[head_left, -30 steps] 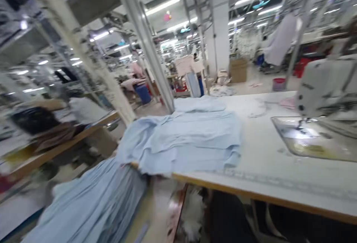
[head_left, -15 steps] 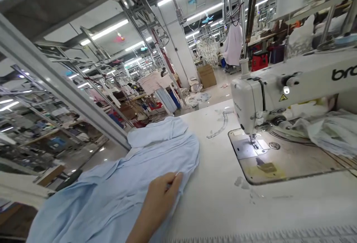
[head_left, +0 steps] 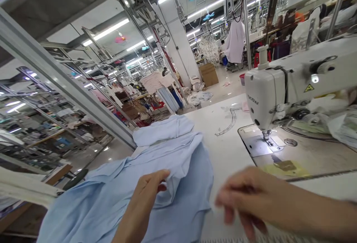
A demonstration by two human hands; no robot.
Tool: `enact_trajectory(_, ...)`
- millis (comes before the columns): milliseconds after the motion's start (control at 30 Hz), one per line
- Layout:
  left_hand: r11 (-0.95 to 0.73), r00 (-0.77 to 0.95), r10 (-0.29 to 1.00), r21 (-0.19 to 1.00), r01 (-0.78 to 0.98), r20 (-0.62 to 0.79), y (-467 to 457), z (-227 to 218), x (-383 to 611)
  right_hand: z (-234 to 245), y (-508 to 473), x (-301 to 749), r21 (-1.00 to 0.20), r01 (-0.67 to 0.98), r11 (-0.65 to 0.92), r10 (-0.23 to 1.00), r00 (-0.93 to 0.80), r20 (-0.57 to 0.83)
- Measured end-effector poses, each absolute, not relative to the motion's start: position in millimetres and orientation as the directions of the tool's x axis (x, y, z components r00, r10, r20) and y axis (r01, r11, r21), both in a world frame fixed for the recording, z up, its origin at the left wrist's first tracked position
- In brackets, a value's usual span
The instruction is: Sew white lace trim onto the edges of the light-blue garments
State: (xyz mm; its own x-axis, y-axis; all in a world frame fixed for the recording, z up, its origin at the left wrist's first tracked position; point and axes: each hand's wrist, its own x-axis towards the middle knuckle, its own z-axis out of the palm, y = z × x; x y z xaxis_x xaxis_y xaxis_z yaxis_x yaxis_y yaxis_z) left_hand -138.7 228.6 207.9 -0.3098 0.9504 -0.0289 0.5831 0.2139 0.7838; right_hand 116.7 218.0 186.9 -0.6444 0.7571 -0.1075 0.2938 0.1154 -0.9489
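Light blue fabric pieces (head_left: 117, 194) lie spread over the left part of the white sewing table (head_left: 223, 153) and hang past its left side. My left hand (head_left: 149, 192) pinches the edge of the upper blue layer and holds it lifted and folded back, with another blue layer showing beneath. Over the table, to the right of the cloth, my right hand (head_left: 248, 198) is apart from it, slightly blurred, fingers spread and bent with nothing in them. A smaller folded blue piece (head_left: 164, 129) rests at the far end of the pile.
A white sewing machine (head_left: 267, 94) stands at the right, its lamp lighting the needle plate (head_left: 260, 146). Sheer pale cloth (head_left: 346, 127) lies behind its needle area. A slanted metal post (head_left: 80, 94) rises on the left. A ruler strip (head_left: 231, 240) runs along the near edge.
My left hand has moved left and peeled the upper blue layer back, exposing the layer below. My right hand has come into view from the right. The view has shifted slightly left.
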Motion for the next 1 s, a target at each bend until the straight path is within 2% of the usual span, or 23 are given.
enact_trajectory(33,0.207,-0.305,0.952,0.786,0.583,-0.025,226,208,-138,193,232,103,-0.978,0.165,-0.125,0.76,-0.618,-0.202)
enact_trajectory(133,0.145,-0.229,0.973,0.773,0.618,0.001,217,209,-136,203,265,64,-0.954,0.127,-0.271,0.804,-0.516,-0.297)
enact_trajectory(267,0.015,-0.024,1.0,0.737,0.676,0.002,211,208,-136,194,290,30,-0.915,0.175,-0.363,0.81,-0.426,-0.403)
enact_trajectory(367,-0.055,0.03,0.998,0.69,0.722,0.048,207,204,-137,183,303,20,-0.923,0.217,-0.316,0.873,-0.315,-0.373)
enact_trajectory(500,-0.136,0.035,0.982,0.573,0.808,0.184,199,198,-129,176,314,26,-0.93,0.321,-0.18,0.947,-0.2,-0.253)
enact_trajectory(700,-0.238,0.054,0.929,0.479,0.845,0.367,191,191,-116,183,317,42,-0.896,0.439,0.069,0.979,-0.202,-0.024)
enact_trajectory(800,-0.29,0.086,0.896,0.427,0.856,0.436,192,188,-112,188,316,42,-0.905,0.405,0.133,0.975,-0.215,0.047)
enact_trajectory(900,-0.345,0.097,0.847,0.401,0.849,0.523,198,182,-110,195,316,34,-0.944,0.315,0.098,0.98,-0.198,0.036)
enact_trajectory(1000,-0.211,0.084,0.862,0.203,0.956,0.5,213,172,-127,207,317,21,-0.983,0.183,0.022,0.99,-0.141,-0.004)
